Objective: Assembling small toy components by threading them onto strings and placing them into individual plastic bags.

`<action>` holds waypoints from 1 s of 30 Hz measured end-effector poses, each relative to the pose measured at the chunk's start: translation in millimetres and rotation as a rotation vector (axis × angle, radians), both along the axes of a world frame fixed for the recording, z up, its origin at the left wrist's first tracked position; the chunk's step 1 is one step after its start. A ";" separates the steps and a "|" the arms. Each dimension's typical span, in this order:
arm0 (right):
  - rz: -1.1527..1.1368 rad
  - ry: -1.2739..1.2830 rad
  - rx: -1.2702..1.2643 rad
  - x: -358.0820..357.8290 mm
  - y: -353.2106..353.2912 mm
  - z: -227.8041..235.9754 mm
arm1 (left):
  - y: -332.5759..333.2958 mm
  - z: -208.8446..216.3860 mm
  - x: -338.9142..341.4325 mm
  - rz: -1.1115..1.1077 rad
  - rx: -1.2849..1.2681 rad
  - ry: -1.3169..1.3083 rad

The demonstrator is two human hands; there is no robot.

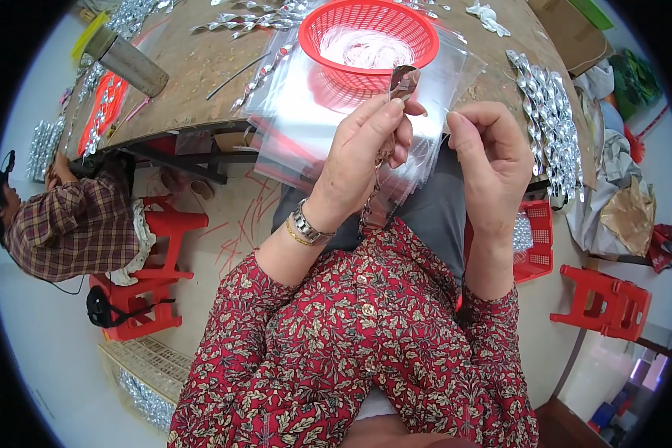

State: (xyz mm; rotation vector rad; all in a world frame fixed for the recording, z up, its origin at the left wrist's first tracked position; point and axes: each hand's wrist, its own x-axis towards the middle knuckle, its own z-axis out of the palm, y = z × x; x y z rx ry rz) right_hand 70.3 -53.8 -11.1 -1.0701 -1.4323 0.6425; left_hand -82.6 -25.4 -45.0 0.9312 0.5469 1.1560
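My left hand (pixel 369 142) is closed on a shiny twisted metallic strip. The strip's flat, rounded end (pixel 404 81) sticks up above the thumb, and its dark-looking spiral part hangs below the fingers toward my lap. To the right, my right hand (pixel 491 153) pinches what looks like a thin white string between thumb and forefinger; most of its length is too fine to follow. Just beyond both hands stands a red plastic basket (pixel 315 46) with a coil of white strings (pixel 366 49) inside. It rests on a stack of clear plastic bags (pixel 291 127) that overhangs the table edge.
Silver twisted strips (pixel 549 112) lie in a pile at the table's right. A metal flask (pixel 131 63) lies tilted at left, near orange-red material (pixel 106 112). Another person (pixel 75 224) sits at left. Red stools (pixel 605 302) and a red crate (pixel 537 243) stand on the floor.
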 end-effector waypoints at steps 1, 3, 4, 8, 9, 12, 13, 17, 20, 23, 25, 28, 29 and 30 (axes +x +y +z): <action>0.004 -0.006 0.008 0.0 1.5 0.0 | -0.1 -0.2 0.5 -0.001 0.001 0.000; 0.007 -0.013 0.017 -1.0 2.9 0.6 | -0.5 -1.1 1.7 0.008 0.040 0.022; -0.001 -0.013 0.027 -2.5 3.3 1.6 | -1.4 -1.3 2.0 0.007 0.041 0.022; 0.002 0.001 0.025 -3.4 4.2 5.6 | -3.5 -3.0 2.4 0.000 0.087 0.083; 0.001 0.000 0.027 -3.3 4.4 5.9 | -3.5 -3.5 3.1 0.000 0.103 0.087; -0.006 -0.001 0.033 -3.6 4.5 6.3 | -4.4 -3.1 5.5 0.021 0.092 0.068; -0.005 -0.005 0.033 -3.9 4.4 6.4 | -4.7 -3.0 5.5 0.021 0.094 0.068; -0.005 -0.016 0.045 -5.0 4.5 7.0 | -6.4 -2.8 4.4 0.010 0.091 0.071; -0.006 -0.010 0.048 -4.5 3.9 8.4 | -6.8 -4.4 6.4 0.003 0.097 0.075; -0.007 -0.020 0.049 -4.4 3.4 7.4 | -8.3 -4.1 6.3 0.011 0.107 0.093; -0.003 -0.029 0.050 -4.4 2.5 8.9 | -10.1 -2.0 5.2 0.011 0.111 0.095; -0.001 -0.035 0.049 -4.3 1.8 8.2 | -11.0 -2.6 5.5 0.023 0.118 0.109; 0.000 -0.031 0.047 -4.2 1.7 7.4 | -10.8 -3.0 6.0 0.019 0.111 0.103; -0.001 -0.032 0.048 -4.0 1.2 7.1 | -11.1 -2.8 6.4 0.016 0.105 0.098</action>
